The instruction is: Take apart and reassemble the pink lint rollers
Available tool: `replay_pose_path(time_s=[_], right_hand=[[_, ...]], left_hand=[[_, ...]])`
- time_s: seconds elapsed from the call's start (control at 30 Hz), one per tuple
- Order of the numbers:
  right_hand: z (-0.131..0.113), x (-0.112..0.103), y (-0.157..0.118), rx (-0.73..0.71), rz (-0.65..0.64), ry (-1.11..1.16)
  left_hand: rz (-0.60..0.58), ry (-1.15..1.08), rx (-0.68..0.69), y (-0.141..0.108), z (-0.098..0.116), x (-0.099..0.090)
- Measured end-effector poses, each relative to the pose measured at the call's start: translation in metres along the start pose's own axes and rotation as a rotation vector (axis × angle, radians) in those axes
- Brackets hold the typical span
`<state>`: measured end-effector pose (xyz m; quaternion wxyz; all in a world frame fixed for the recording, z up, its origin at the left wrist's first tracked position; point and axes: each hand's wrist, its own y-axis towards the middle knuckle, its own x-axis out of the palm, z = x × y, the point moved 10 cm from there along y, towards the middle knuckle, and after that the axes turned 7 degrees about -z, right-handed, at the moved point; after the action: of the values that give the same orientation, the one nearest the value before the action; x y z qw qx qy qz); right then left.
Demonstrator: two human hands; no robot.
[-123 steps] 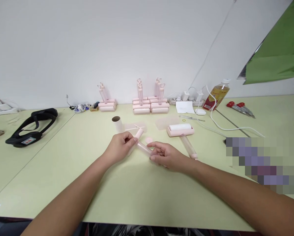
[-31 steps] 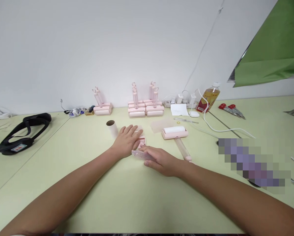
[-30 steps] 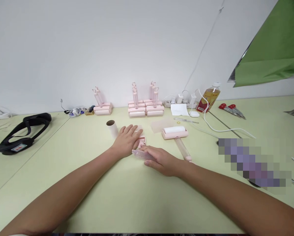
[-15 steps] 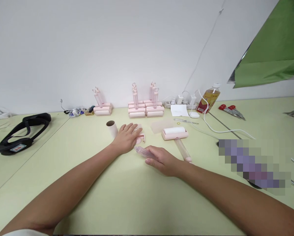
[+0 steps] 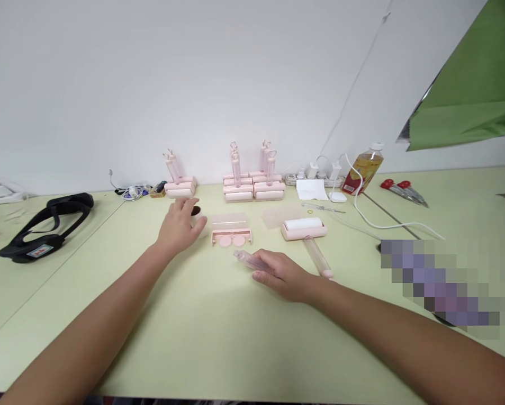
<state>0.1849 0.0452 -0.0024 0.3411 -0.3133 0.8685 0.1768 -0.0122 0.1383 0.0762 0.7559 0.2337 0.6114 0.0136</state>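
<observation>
My right hand (image 5: 284,275) is closed around a clear plastic handle (image 5: 249,259), whose end points left over the table. My left hand (image 5: 179,228) is at an upright cardboard tube (image 5: 197,211), thumb and fingers spread on either side of it; whether they touch it I cannot tell. Between the hands lies an opened pink roller case (image 5: 231,232) with two round pink end pieces and a translucent cover (image 5: 228,220) behind it. To the right rests a lint roller (image 5: 305,228) with a white roll and a clear handle (image 5: 318,257).
Several pink lint rollers (image 5: 238,191) with upright handles stand along the wall. At the right are a power strip (image 5: 294,180), white cables, a drink bottle (image 5: 362,170) and red-tipped tools (image 5: 404,191). A black headset strap (image 5: 45,225) lies left. A blurred-out object (image 5: 438,287) is near my right forearm.
My left hand has moved left from the pink case to the cardboard tube, uncovering the case and its round end pieces. My right hand still holds the clear handle in about the same place.
</observation>
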Motion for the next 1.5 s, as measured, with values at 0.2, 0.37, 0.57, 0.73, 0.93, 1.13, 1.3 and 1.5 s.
replay_pose_path(time_s=[0.2,0.37,0.57,0.73,0.93,1.13,1.3,1.5], right_hand=[[0.000,-0.002,0.000,-0.002,0.027,0.009],[0.003,-0.009,-0.001,0.008,0.081,0.065],[0.004,0.001,-0.004,0.126,0.055,0.172],[-0.006,0.020,-0.008,0.055,0.001,0.510],[0.018,0.032,-0.007,0.256,-0.051,0.995],[0.020,0.033,-0.008,0.375,-0.100,0.803],[0.004,0.036,-0.009,0.312,-0.248,0.631],[-0.003,0.036,-0.010,0.214,-0.296,0.603]], left_hand=[[-0.108,-0.108,-0.072,0.008,-0.007,0.031],[-0.079,-0.150,-0.034,0.019,-0.005,0.033],[0.299,-0.150,0.250,-0.033,0.066,-0.032],[-0.274,-0.099,0.647,-0.093,0.158,0.008],[-0.459,-0.121,0.426,-0.081,0.112,0.042],[-0.429,-0.067,0.477,-0.079,0.113,0.037],[-0.421,-0.053,0.526,-0.095,0.142,0.041],[-0.434,-0.119,0.503,-0.103,0.146,0.046]])
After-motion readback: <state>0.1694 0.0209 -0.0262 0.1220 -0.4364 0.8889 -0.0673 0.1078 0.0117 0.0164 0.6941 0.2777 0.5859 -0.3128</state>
